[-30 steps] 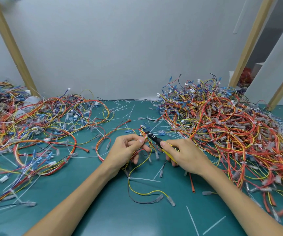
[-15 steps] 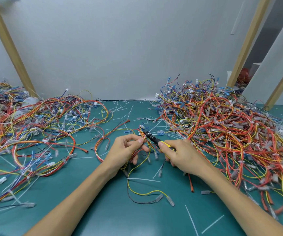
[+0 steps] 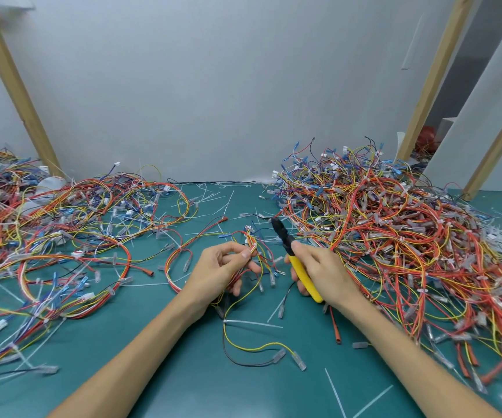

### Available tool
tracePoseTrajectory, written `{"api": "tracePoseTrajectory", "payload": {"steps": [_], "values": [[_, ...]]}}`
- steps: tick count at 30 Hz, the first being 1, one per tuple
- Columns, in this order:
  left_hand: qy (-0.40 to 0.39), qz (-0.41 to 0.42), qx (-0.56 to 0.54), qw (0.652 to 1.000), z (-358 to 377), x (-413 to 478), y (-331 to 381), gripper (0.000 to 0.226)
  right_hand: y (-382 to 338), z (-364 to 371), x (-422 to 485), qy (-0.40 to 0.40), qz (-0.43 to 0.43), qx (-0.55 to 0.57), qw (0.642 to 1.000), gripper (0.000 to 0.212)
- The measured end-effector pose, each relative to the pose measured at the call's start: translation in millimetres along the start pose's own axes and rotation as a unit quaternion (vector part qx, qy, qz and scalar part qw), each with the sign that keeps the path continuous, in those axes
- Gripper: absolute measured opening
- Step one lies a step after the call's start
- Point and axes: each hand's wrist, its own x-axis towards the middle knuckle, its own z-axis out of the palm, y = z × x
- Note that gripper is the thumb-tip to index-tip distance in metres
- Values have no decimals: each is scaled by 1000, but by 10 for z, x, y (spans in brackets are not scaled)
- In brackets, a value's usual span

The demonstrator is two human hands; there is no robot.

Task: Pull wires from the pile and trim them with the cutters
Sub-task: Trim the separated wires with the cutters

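The person's left hand pinched a small wire bundle between thumb and fingertips, the remaining fingers curled beneath it. The bundle's red, yellow and blue strands fanned up past the fingertips. Below the hand, yellow and black leads trailed toward the viewer across the green table, passed through a white cable tie, and ended in 2 clear-sleeved terminals.

The right hand gripped the cutters, fingers wrapped round the yellow handles and the thumb lying along the top near the pivot. The black head pointed up and to the left, away from the person. It sat just right of the held bundle without touching it, its tip close to the near edge of the large pile. Whether the blades were parted could not be told.

That large pile of red, orange, yellow and blue wires lay to the right, behind and beside the right wrist. A flatter spread of wires covered the left of the table. Thin white tie offcuts lay scattered between the 2 heaps, and a loose red wire lay near the right forearm. Wooden posts leaned against the pale wall.
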Motion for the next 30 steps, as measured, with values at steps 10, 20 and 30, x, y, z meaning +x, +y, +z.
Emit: {"api": "tracePoseTrajectory", "payload": {"steps": [10, 20, 30], "values": [[25, 19, 14, 999, 26, 19, -64, 15, 88, 42, -15, 216, -168, -362, 891, 47], [42, 27, 55, 997, 30, 4, -75, 19, 101, 55, -25, 156, -152, -270, 938, 44], [-53, 83, 329, 939, -285, -5, 276, 40, 74, 91, -55, 154, -133, -116, 972, 44]]}}
